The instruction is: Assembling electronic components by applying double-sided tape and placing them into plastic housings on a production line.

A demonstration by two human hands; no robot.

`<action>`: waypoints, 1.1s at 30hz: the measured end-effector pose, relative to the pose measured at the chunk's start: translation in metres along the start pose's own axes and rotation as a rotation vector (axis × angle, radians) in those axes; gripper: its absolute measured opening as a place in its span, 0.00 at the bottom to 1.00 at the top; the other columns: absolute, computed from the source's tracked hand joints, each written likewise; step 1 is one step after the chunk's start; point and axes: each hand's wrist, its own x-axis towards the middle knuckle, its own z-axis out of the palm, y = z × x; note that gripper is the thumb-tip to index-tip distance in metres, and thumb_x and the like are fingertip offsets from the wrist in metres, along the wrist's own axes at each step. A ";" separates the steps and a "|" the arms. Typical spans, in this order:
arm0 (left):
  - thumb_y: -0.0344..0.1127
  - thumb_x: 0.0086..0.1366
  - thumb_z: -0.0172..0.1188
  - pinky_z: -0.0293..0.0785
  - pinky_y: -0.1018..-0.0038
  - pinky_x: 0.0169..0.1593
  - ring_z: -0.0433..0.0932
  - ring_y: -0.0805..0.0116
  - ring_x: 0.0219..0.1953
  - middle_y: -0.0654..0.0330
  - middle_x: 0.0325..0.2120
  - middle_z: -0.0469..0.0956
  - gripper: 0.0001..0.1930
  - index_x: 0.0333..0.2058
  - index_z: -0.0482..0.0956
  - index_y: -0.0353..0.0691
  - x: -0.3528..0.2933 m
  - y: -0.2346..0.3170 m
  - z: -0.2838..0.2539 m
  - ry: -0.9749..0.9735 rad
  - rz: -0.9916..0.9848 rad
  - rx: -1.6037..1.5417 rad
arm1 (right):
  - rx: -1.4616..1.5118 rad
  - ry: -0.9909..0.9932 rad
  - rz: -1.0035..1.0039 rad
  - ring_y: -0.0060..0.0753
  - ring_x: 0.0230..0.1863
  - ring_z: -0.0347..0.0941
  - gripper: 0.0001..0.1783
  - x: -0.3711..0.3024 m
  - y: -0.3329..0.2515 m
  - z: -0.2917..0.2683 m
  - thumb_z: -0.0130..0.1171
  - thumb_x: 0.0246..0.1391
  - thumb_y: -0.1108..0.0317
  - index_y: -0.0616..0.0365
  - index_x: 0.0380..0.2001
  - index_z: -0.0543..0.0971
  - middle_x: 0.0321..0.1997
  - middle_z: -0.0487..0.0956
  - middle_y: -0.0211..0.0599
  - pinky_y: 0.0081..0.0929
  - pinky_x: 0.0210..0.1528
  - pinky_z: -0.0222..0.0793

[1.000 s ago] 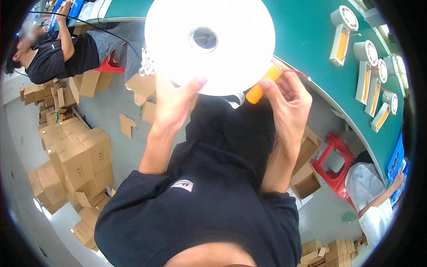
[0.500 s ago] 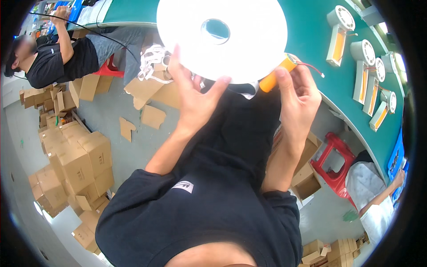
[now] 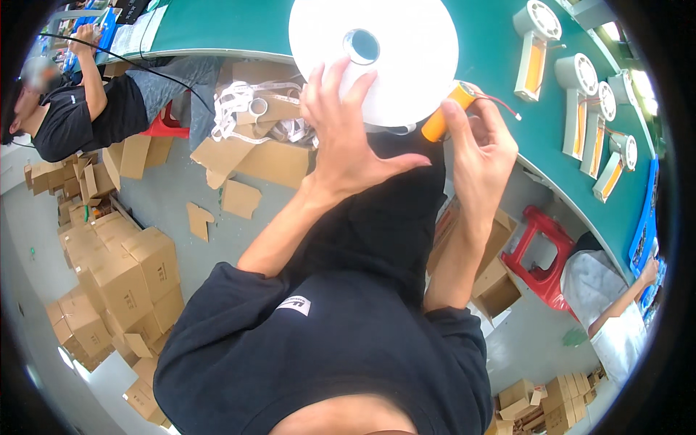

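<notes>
A large white reel [image 3: 413, 65], round with a hole in its middle, is at the near edge of the green bench. My left hand [image 3: 341, 138] is in front of it, fingers spread and thumb stretched out to the right, holding nothing. The fingertips overlap the reel below its hole; whether they touch it I cannot tell. Between thumb and fingers my right hand [image 3: 482, 148] grips an orange cylindrical battery [image 3: 436, 125], tilted beside the reel's lower right rim. Red wires [image 3: 500, 104] with a small white plug extend from its upper end.
On the green bench [image 3: 486, 43] at right are several white housings [image 3: 535, 54] with round vented heads and orange inserts. Cardboard boxes [image 3: 123, 283] are stacked at left; tangled white strip [image 3: 235, 109] lies on cardboard. A red stool [image 3: 533, 254] and people [image 3: 94, 109] flank me.
My left hand has come off the reel's lower rim and moved right, its fingers opening in front of the reel. My right hand still holds the battery. The view has shifted slightly.
</notes>
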 end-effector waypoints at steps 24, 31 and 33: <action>0.40 0.36 0.77 0.50 0.50 0.58 0.69 0.54 0.53 0.53 0.49 0.70 0.44 0.56 0.70 0.38 0.002 -0.005 -0.031 -0.075 0.121 0.159 | 0.053 0.079 0.033 0.21 0.35 0.75 0.18 -0.006 -0.016 0.008 0.62 0.58 0.65 0.68 0.47 0.78 0.38 0.81 0.35 0.15 0.37 0.71; 0.43 0.32 0.80 0.55 0.55 0.54 0.68 0.56 0.49 0.51 0.46 0.70 0.49 0.55 0.68 0.30 -0.006 0.022 -0.020 0.155 -0.046 0.117 | 0.595 0.467 -0.161 0.29 0.39 0.76 0.20 -0.024 -0.011 0.041 0.62 0.56 0.71 0.69 0.49 0.71 0.43 0.76 0.41 0.24 0.34 0.77; 0.43 0.33 0.80 0.55 0.56 0.54 0.67 0.56 0.49 0.51 0.46 0.70 0.49 0.55 0.67 0.29 -0.006 0.021 -0.020 0.180 -0.062 0.101 | 0.680 0.443 -0.158 0.29 0.39 0.76 0.20 -0.029 -0.009 0.043 0.64 0.54 0.72 0.68 0.48 0.71 0.43 0.77 0.41 0.24 0.37 0.77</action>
